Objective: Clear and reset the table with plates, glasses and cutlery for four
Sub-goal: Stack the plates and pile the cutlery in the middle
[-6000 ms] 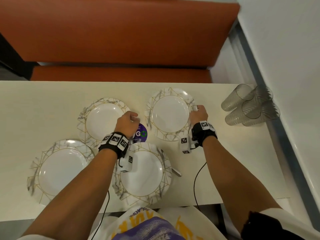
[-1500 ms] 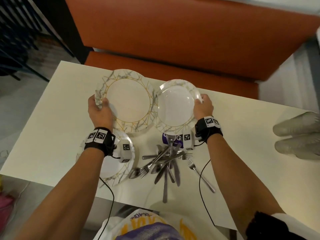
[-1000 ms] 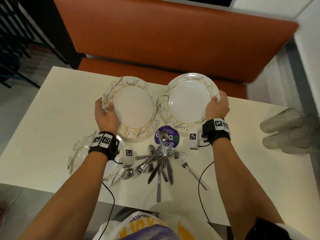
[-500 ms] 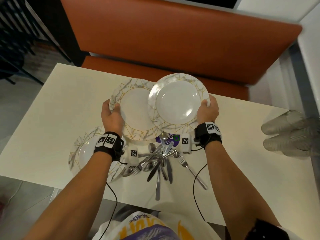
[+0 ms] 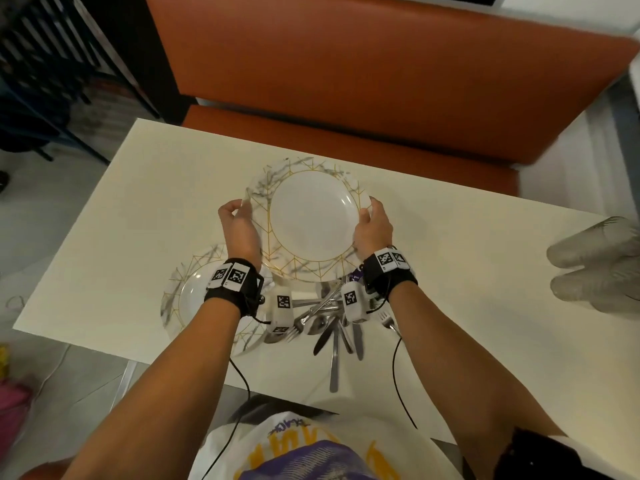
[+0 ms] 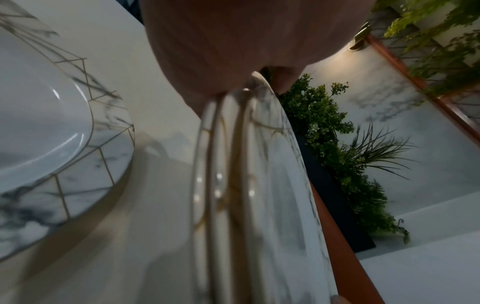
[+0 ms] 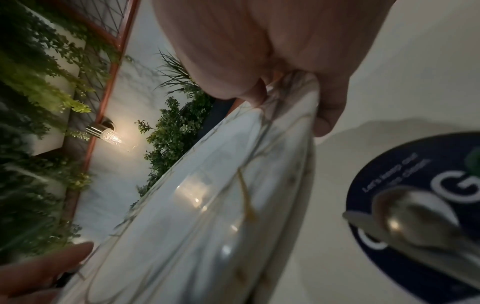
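Note:
Marble-patterned plates with gold lines lie stacked one on the other (image 5: 311,216), held just above the table's middle. My left hand (image 5: 237,211) grips the stack's left rim and my right hand (image 5: 371,214) grips its right rim. The left wrist view has the stack's rims (image 6: 233,185) edge-on under my left hand (image 6: 233,51). In the right wrist view my right hand (image 7: 298,61) pinches the plates (image 7: 207,205). Another plate (image 5: 187,299) lies on the table near left. A pile of cutlery (image 5: 329,323) lies between my wrists.
Clear glasses (image 5: 595,265) lie on their sides at the table's right edge. A purple round sticker (image 7: 415,181) sits under a spoon (image 7: 405,216). An orange bench (image 5: 346,81) runs behind the cream table (image 5: 138,209). Floor and a dark rack are to the left.
The right hand's plate slid left over the left hand's plate, so the two now sit as one stack held by both hands. Earlier, all the plates lay on the table.

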`<action>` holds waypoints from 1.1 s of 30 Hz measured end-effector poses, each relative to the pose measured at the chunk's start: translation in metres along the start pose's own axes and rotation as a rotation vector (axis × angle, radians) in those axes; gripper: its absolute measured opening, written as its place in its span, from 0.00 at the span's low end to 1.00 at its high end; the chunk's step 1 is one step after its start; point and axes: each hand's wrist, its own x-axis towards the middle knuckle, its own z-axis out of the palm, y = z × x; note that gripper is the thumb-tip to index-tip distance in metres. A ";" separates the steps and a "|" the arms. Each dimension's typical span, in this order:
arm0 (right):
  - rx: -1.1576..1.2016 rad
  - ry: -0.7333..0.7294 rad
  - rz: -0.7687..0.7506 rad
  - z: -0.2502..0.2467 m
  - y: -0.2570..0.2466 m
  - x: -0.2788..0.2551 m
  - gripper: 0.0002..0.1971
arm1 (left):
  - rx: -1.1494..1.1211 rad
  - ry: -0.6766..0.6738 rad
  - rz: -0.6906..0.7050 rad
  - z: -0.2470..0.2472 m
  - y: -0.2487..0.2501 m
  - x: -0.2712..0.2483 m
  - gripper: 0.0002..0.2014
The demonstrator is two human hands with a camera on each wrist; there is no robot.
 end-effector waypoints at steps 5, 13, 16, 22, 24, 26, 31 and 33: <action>-0.024 0.072 0.028 0.035 -0.022 -0.015 0.21 | 0.185 -0.089 0.100 -0.026 0.005 0.002 0.22; 0.025 0.052 -0.009 0.095 -0.055 -0.049 0.22 | 0.332 -0.060 0.182 -0.100 0.018 0.032 0.41; 0.079 -0.047 -0.040 0.123 -0.058 -0.066 0.24 | 0.306 -0.028 0.212 -0.136 0.026 0.054 0.42; 0.075 -0.083 -0.007 0.158 -0.038 -0.085 0.20 | 0.335 -0.045 0.283 -0.192 0.043 0.094 0.39; -0.105 -0.056 0.019 0.166 -0.027 -0.091 0.16 | 0.353 -0.049 0.293 -0.204 0.048 0.102 0.39; -0.342 -0.120 0.090 0.173 -0.016 -0.100 0.19 | 0.357 -0.053 0.308 -0.213 0.051 0.109 0.38; -0.526 -0.270 0.193 0.182 -0.001 -0.112 0.32 | 0.378 -0.061 0.340 -0.221 0.055 0.112 0.37; -0.499 -0.267 0.155 0.181 -0.003 -0.110 0.21 | 0.359 -0.057 0.342 -0.220 0.057 0.111 0.36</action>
